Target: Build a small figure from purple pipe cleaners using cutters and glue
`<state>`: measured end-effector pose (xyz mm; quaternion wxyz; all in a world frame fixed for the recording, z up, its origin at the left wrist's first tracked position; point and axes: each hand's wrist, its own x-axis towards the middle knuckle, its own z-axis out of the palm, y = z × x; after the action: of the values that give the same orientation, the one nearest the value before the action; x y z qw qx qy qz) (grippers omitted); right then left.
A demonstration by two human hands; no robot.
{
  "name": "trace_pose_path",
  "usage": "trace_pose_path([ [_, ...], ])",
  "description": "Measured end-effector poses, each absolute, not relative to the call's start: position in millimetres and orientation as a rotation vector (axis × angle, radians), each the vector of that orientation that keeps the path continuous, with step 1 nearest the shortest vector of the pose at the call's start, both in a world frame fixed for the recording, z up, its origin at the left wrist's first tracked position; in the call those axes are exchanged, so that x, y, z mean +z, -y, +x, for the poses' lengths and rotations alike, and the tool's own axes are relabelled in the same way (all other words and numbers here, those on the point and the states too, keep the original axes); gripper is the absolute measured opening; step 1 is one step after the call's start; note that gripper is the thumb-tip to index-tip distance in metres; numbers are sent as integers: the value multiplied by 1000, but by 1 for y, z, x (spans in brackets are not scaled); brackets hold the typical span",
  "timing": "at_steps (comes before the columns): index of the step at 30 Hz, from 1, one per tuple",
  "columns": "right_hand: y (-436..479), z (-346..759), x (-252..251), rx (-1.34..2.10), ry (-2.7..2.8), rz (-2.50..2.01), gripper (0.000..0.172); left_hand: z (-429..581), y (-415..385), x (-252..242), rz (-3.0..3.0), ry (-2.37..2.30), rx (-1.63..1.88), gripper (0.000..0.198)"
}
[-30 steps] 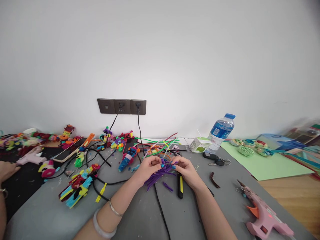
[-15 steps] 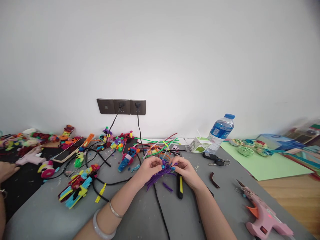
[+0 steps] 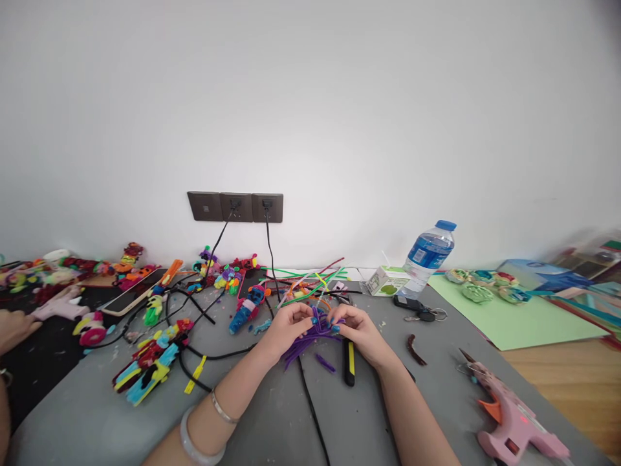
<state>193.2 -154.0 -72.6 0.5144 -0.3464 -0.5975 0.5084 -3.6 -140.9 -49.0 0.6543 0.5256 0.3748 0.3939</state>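
Observation:
Purple pipe cleaners [image 3: 319,329] lie between my two hands at the middle of the grey table. My left hand [image 3: 292,329] pinches them from the left, thumb and forefinger closed. From the other side, my right hand [image 3: 358,330] is closed on them too, its fingertips close to the left ones. Their loose ends fan out below toward the left. A short cut purple piece [image 3: 325,363] lies just below my hands. Beside it, partly beneath my right hand, is a black and yellow utility knife [image 3: 349,366].
A pink glue gun [image 3: 517,414] lies at front right. Behind stand a tilted water bottle [image 3: 429,255] and a drink carton [image 3: 387,282], near keys [image 3: 427,315]. Pipe-cleaner figures [image 3: 150,362] and black cables cover the left. Another person's hand [image 3: 17,329] shows at far left.
My fingertips have shifted slightly, and the purple pipe cleaners between them are a little more spread. The other person's hand at far left has moved a little rightward, toward the pink glue gun there.

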Motion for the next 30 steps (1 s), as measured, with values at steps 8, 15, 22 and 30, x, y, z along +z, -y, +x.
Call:
trace_pose_path([
  [8, 155, 192, -72, 1213, 1415, -830, 21, -4, 143, -47, 1217, -801, 858, 31],
  [15, 154, 193, -74, 1236, 1416, -814, 20, -3, 145, -45, 1254, -744, 795, 36],
  [22, 154, 190, -70, 1188, 1499, -746, 21, -2, 145, -49, 1310, -732, 779, 35],
  [30, 155, 190, -72, 1206, 1513, -796, 28, 0, 147, -51, 1264, -734, 758, 38],
])
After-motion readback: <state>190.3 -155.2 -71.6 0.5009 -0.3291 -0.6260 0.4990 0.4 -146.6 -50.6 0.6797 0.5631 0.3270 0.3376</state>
